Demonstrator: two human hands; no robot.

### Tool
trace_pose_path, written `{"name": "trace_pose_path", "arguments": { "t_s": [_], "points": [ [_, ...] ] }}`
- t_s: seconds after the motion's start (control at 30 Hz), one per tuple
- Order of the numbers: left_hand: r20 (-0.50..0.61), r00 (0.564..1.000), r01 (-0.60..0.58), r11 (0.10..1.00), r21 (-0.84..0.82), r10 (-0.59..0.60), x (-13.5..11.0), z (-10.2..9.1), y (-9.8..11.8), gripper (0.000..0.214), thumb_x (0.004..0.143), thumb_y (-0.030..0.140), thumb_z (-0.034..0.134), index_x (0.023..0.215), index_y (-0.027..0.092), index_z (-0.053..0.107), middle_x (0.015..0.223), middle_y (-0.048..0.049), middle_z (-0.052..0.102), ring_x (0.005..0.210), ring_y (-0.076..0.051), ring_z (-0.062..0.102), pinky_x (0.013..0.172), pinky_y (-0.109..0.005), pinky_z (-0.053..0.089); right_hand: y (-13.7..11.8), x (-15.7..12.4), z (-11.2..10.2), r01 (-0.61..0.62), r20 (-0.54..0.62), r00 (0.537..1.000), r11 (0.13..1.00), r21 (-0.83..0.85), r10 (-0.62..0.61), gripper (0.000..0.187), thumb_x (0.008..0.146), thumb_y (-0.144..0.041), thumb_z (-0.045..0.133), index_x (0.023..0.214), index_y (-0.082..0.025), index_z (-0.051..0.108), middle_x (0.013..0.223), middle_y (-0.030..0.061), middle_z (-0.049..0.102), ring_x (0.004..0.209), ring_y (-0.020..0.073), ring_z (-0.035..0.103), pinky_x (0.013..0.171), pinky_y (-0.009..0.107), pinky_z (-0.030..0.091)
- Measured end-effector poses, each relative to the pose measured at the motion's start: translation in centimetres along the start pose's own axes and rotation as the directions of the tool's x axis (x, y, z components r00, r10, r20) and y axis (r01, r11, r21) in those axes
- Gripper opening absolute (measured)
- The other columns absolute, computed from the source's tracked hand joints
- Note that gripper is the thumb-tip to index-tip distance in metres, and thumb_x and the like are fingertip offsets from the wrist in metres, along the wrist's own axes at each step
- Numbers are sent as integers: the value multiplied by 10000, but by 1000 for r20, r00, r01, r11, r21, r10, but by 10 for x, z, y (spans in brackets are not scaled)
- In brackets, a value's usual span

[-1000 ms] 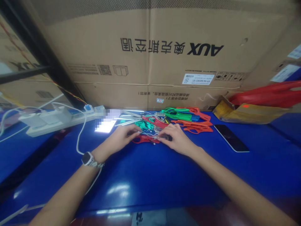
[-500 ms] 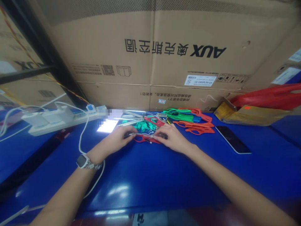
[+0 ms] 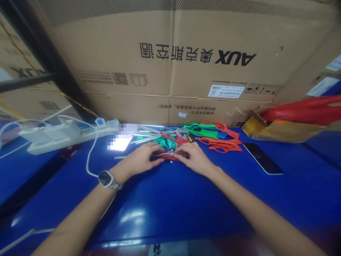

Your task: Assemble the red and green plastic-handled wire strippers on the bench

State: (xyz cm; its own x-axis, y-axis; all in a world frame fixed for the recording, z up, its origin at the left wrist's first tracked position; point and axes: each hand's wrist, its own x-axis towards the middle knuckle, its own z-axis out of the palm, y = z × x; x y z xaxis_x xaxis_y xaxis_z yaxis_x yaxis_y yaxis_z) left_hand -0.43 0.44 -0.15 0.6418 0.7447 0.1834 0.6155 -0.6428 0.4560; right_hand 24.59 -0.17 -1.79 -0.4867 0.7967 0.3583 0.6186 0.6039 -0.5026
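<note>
My left hand (image 3: 145, 156) curls at the near side of a pile, thumb below and fingers above the left end of a red plastic handle-like piece (image 3: 167, 158). A thin metal rod (image 3: 119, 157) sticks out to the left, behind that hand. Opposite, my right hand (image 3: 197, 156) has thumb and fingertips pinched over the red piece's right part, where thin white wires (image 3: 166, 153) run. A dark object (image 3: 185, 155) shows under its fingers, too blurred to name. Just beyond lie green plastic pieces (image 3: 166, 142), another red piece (image 3: 176, 137) and shiny metal rods (image 3: 149, 133).
Green (image 3: 205, 131) and orange handle-like pieces (image 3: 223, 144) lie to the right, near a dark-screened phone (image 3: 262, 159) and an open box (image 3: 287, 129) with red plastic. At left are a lit screen (image 3: 121, 142) and a power strip (image 3: 42, 146) with white cables. A large carton (image 3: 170, 67) stands behind.
My left hand has shifted right and closer to my right hand, covering more of the red piece. The metal rod now shows left of it. My right hand stays nearly where it was.
</note>
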Motion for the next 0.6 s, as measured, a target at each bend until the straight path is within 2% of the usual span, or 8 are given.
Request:
{"name": "trace_pose_path", "arguments": {
  "t_s": [0.33,0.6],
  "points": [
    [-24,997,68,995,-78,-70,-7,3,1,243,929,381,586,1068,205,681,1010,-69,696,929,-220,643,832,-357,514,3,-3,-4,17,-20,1000,1000,6,-17,98,930,-310,653,962,-225,690,980,21,748,936,188,651,884,352,368],
    [-167,985,-47,997,-63,36,-7,5,11,279,909,371,635,1142,218,612,1133,-71,643,1072,-227,603,964,-416,488,-2,-2,-1,40,-11,999,999,9,-40,210,993,-313,540,1118,-225,684,1097,54,738,1032,204,646,950,377,391]
  ]
}}
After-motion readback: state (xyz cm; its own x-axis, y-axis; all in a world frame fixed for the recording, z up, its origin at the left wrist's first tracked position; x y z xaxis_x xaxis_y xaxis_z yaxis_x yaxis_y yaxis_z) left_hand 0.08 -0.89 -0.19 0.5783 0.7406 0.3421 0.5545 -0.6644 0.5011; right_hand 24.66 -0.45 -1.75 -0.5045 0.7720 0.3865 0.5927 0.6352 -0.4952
